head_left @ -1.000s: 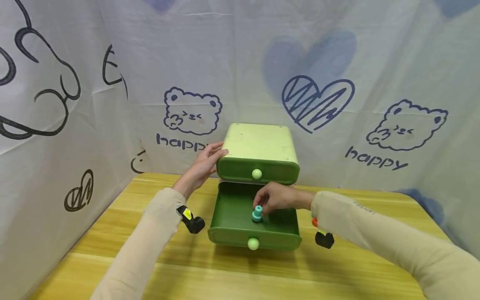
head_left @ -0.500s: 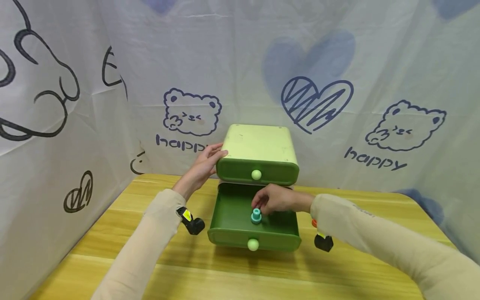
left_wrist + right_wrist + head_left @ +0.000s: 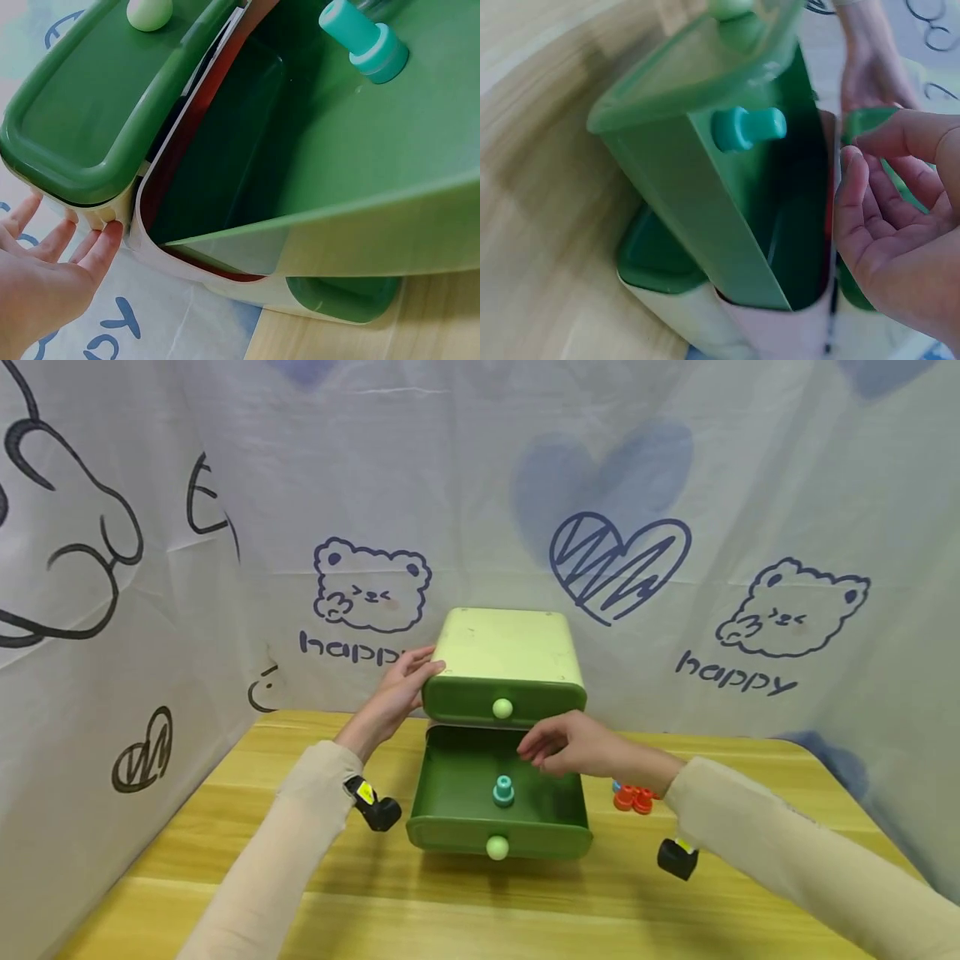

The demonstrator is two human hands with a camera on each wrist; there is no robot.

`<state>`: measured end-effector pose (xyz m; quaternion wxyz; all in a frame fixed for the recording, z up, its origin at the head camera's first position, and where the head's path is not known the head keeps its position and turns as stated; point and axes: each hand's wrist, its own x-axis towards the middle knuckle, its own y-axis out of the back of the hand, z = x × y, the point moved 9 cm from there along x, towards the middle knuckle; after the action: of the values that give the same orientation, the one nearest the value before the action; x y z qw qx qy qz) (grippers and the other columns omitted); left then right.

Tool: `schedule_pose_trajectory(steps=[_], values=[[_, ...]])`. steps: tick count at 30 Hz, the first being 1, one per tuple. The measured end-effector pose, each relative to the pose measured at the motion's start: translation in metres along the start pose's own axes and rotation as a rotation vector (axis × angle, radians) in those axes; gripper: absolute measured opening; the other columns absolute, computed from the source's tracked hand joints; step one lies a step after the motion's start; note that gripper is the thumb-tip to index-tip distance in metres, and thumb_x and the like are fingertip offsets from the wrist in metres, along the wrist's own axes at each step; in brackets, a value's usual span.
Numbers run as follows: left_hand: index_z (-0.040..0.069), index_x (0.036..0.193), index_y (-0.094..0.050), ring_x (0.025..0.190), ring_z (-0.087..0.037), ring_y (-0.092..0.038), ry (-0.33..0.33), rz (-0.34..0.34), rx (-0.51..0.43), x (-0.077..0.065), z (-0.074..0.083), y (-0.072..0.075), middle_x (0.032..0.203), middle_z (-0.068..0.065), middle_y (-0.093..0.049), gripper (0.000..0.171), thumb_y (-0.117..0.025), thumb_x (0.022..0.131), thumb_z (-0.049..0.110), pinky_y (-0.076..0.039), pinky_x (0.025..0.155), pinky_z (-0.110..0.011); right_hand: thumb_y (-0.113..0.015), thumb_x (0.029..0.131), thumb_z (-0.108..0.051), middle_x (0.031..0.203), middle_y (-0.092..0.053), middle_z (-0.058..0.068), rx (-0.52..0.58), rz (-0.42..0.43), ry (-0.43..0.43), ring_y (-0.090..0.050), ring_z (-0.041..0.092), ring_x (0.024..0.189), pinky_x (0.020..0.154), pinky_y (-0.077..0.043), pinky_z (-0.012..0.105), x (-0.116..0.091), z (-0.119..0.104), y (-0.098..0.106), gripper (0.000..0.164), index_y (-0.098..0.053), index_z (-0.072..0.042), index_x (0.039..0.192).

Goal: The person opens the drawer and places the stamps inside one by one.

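A small desktop drawer cabinet [image 3: 510, 645] with a pale yellow-green top stands on the table. Below its shut top drawer [image 3: 457, 700], a green drawer [image 3: 450, 789] is pulled out. On that drawer's floor stands a teal stepped peg [image 3: 503, 792], wide at the base and narrow on top. My left hand [image 3: 392, 700] rests against the cabinet's upper left side; in the left wrist view its fingertips [image 3: 109, 232] touch the side wall. Over the right part of the pulled-out drawer hovers my right hand [image 3: 581, 745], fingers loosely bent and holding nothing, apart from the peg.
Several red pieces [image 3: 633, 798] and a blue piece [image 3: 617, 786] lie on the wooden table [image 3: 525, 910], right of the cabinet and partly behind my right forearm. Another green drawer [image 3: 341, 296] sits lower down. A printed cloth [image 3: 480, 485] hangs close behind.
My right hand has let go of the teal peg and moved up and to the right. The peg now stands alone in the drawer. My left hand stays on the cabinet.
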<state>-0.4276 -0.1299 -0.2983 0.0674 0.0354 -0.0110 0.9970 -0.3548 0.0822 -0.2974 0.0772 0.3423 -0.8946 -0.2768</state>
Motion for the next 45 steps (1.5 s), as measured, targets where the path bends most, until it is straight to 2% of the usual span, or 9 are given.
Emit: schedule_pose_trajectory(steps=[5, 8, 12, 15, 23, 26, 30, 37, 45], values=[[0.007, 0.15, -0.029, 0.134, -0.031, -0.035, -0.006, -0.002, 0.008, 0.0, 0.0, 0.0, 0.15, -0.016, -0.029, 0.062, -0.056, 0.097, 0.026, -0.038, 0.106, -0.045, -0.054, 0.085, 0.008, 0.106, -0.065, 0.023, 0.034, 0.091, -0.014, -0.058, 0.038, 0.096, 0.07, -0.053, 0.029, -0.02, 0.003, 0.025, 0.027, -0.065, 0.007, 0.11], [0.007, 0.15, -0.029, 0.135, -0.031, -0.035, -0.006, 0.005, 0.015, -0.001, 0.0, 0.0, 0.151, -0.015, -0.029, 0.062, -0.056, 0.097, 0.025, -0.038, 0.106, -0.045, -0.054, 0.088, 0.006, 0.108, -0.064, 0.022, 0.03, 0.13, -0.013, -0.06, 0.033, 0.094, 0.071, -0.054, 0.03, -0.03, 0.011, 0.038, 0.026, -0.063, 0.008, 0.112], [0.008, 0.15, -0.03, 0.134, -0.032, -0.035, -0.002, 0.024, 0.033, -0.001, 0.0, 0.002, 0.151, -0.016, -0.029, 0.061, -0.056, 0.097, 0.024, -0.037, 0.106, -0.046, -0.059, 0.092, -0.001, 0.107, -0.066, 0.016, 0.009, 0.174, -0.026, -0.061, 0.023, 0.091, 0.074, -0.054, 0.033, -0.041, 0.026, 0.049, 0.022, -0.063, 0.007, 0.112], [0.008, 0.149, -0.031, 0.133, -0.032, -0.037, 0.006, 0.032, 0.042, 0.0, 0.0, 0.001, 0.151, -0.016, -0.03, 0.061, -0.056, 0.096, 0.025, -0.037, 0.106, -0.047, -0.062, 0.092, -0.005, 0.104, -0.067, 0.012, 0.004, 0.209, -0.061, -0.061, 0.022, 0.092, 0.077, -0.054, 0.034, -0.049, 0.041, 0.056, 0.022, -0.064, 0.006, 0.111], [0.007, 0.149, -0.031, 0.131, -0.032, -0.039, 0.016, 0.035, 0.044, -0.001, 0.0, 0.0, 0.15, -0.017, -0.03, 0.062, -0.057, 0.095, 0.025, -0.038, 0.106, -0.046, -0.06, 0.094, -0.007, 0.109, -0.065, 0.014, 0.04, 0.316, -0.149, -0.061, 0.024, 0.094, 0.078, -0.055, 0.034, -0.067, 0.082, 0.068, 0.026, -0.061, 0.009, 0.114], [0.008, 0.149, -0.031, 0.131, -0.031, -0.039, 0.016, 0.037, 0.046, -0.001, 0.001, 0.0, 0.15, -0.017, -0.03, 0.062, -0.057, 0.096, 0.025, -0.038, 0.106, -0.045, -0.059, 0.094, -0.006, 0.109, -0.065, 0.014, 0.024, 0.361, -0.173, -0.061, 0.03, 0.098, 0.08, -0.055, 0.037, -0.073, 0.097, 0.072, 0.025, -0.061, 0.009, 0.115], [0.008, 0.149, -0.031, 0.131, -0.031, -0.038, 0.017, 0.038, 0.045, -0.002, 0.001, 0.001, 0.15, -0.017, -0.03, 0.062, -0.057, 0.096, 0.025, -0.038, 0.106, -0.045, -0.058, 0.094, -0.003, 0.108, -0.065, 0.016, -0.029, 0.419, -0.192, -0.06, 0.035, 0.099, 0.077, -0.055, 0.037, -0.079, 0.117, 0.077, 0.024, -0.061, 0.009, 0.114], [0.008, 0.149, -0.031, 0.129, -0.031, -0.04, 0.017, 0.036, 0.03, -0.002, 0.002, 0.0, 0.15, -0.017, -0.03, 0.06, -0.056, 0.096, 0.024, -0.038, 0.105, -0.045, -0.059, 0.091, 0.0, 0.108, -0.063, 0.025, -0.089, 0.481, -0.206, -0.061, 0.027, 0.09, 0.074, -0.056, 0.038, -0.087, 0.143, 0.081, 0.022, -0.062, 0.011, 0.11], [0.008, 0.149, -0.031, 0.128, -0.03, -0.04, 0.013, 0.028, 0.032, -0.002, 0.002, 0.0, 0.15, -0.016, -0.03, 0.06, -0.055, 0.097, 0.024, -0.039, 0.105, -0.044, -0.064, 0.084, 0.005, 0.097, -0.066, 0.02, -0.113, 0.522, -0.231, -0.059, 0.021, 0.082, 0.068, -0.055, 0.03, -0.089, 0.167, 0.077, 0.023, -0.063, 0.014, 0.106]])
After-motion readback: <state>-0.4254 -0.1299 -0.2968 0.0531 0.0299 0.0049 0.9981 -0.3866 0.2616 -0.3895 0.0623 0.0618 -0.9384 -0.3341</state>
